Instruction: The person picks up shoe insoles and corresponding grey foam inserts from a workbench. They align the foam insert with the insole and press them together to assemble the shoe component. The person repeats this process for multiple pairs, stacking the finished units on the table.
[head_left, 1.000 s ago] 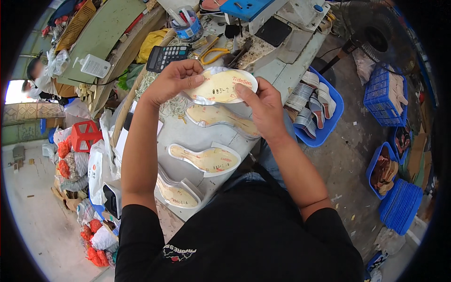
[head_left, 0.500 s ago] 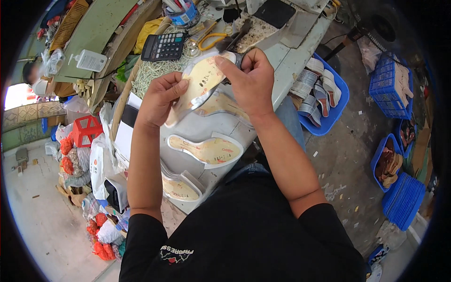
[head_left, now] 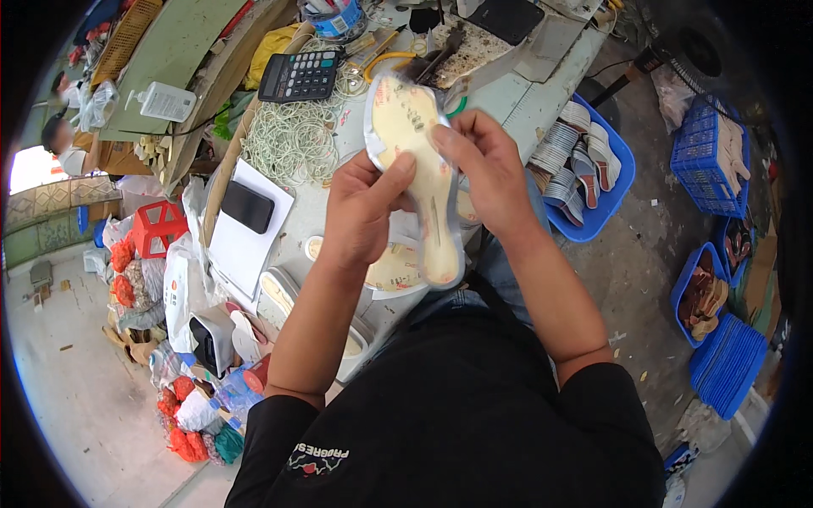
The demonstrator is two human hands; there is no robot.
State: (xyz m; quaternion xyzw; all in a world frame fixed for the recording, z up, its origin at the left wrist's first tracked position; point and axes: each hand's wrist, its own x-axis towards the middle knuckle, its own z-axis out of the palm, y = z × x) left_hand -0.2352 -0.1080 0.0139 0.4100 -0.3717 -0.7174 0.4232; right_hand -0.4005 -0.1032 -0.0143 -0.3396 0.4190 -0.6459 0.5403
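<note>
Both my hands hold one cream shoe insole (head_left: 436,212) with a pale rim, raised above the table with its broad end away from me. My left hand (head_left: 364,203) pinches its left edge, thumb on top. On the opposite edge, my right hand (head_left: 489,173) grips it with the thumb over the face. A green curved piece (head_left: 459,106), perhaps a tool handle, shows beside the right fingers; I cannot tell whether it is held. Beneath lies another cream insole (head_left: 394,269), partly covered by the held one. More soles (head_left: 278,289) rest by my left forearm.
A calculator (head_left: 298,76), tangled pale cord (head_left: 288,140) and a phone (head_left: 247,207) on white paper (head_left: 233,254) lie on the table's left. Right of the table, a blue basin (head_left: 625,182) holds several shoes. Blue crates (head_left: 703,169) stand farther right.
The insole has turned more upright, narrow end toward me, and come closer to my body. My left hand has moved right and nearer, uncovering the phone and paper.
</note>
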